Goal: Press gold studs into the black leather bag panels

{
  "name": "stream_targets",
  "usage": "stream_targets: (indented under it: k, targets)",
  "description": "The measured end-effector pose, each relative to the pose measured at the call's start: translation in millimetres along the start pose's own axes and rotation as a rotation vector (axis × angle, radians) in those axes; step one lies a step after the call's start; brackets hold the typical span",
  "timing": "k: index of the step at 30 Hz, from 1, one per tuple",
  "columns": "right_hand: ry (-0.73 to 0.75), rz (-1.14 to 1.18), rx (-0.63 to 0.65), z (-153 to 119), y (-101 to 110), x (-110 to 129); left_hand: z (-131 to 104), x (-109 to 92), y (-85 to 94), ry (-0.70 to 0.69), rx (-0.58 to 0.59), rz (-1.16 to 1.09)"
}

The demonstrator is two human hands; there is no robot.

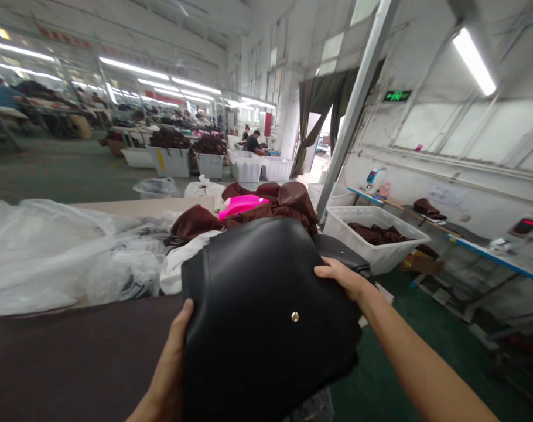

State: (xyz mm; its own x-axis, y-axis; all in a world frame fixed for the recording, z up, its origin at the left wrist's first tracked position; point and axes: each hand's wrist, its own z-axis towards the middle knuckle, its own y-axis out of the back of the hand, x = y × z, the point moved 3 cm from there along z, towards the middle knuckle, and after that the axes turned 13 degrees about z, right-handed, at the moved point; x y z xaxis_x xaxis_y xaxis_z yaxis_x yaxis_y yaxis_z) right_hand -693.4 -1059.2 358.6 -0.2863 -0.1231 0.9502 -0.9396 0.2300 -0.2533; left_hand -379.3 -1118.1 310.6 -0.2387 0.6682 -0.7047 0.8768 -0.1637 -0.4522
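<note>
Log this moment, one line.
left hand: gripping black piece, left edge | right hand: gripping piece, right edge | brown pile: beyond piece

Factory workshop, garment or leather-goods type: black leather-like material (249, 281) in the grip, brown pieces (295, 199) heaped just beyond it, white bin (381, 255) of brown scraps (378, 233) and blue-edged workbench (499, 260) right of it, more loaded bins (172, 164), a worker (252, 142) and rows of tube lights (135, 68) far past it.

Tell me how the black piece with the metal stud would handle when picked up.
The black piece would probably flex, since it bows into a curve between the left hand and the right hand. Its smooth, glossy surface suggests it could be somewhat slippery.
</note>
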Motion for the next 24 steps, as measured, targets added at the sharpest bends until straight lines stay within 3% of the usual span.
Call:
stream_targets:
  k: [2,5,8,10,15,20,24]
  targets:
    - [-0.068,-0.123,-0.033,39,29,5,44,7,-24.4,0.065,0.042,-0.006]
    - [-0.143,-0.309,-0.138,88,69,-10,100,22,-49.4,0.130,0.065,0.024]
    - [-0.109,-0.416,-0.205,112,98,-30,130,30,-61.6,0.029,0.013,0.059]
    - [-0.050,-0.469,-0.185,117,109,-37,137,33,-66.5,-0.029,-0.011,0.069]
    - [0.017,-0.623,-0.028,118,116,-37,139,43,-62.8,0.078,-0.217,0.099]
    - [0.044,-0.844,0.009,111,121,-36,142,41,-63.2,0.042,-0.192,0.085]
    - [0.093,-1.180,0.066,109,125,-12,141,37,-68.2,-0.002,-0.205,0.024]
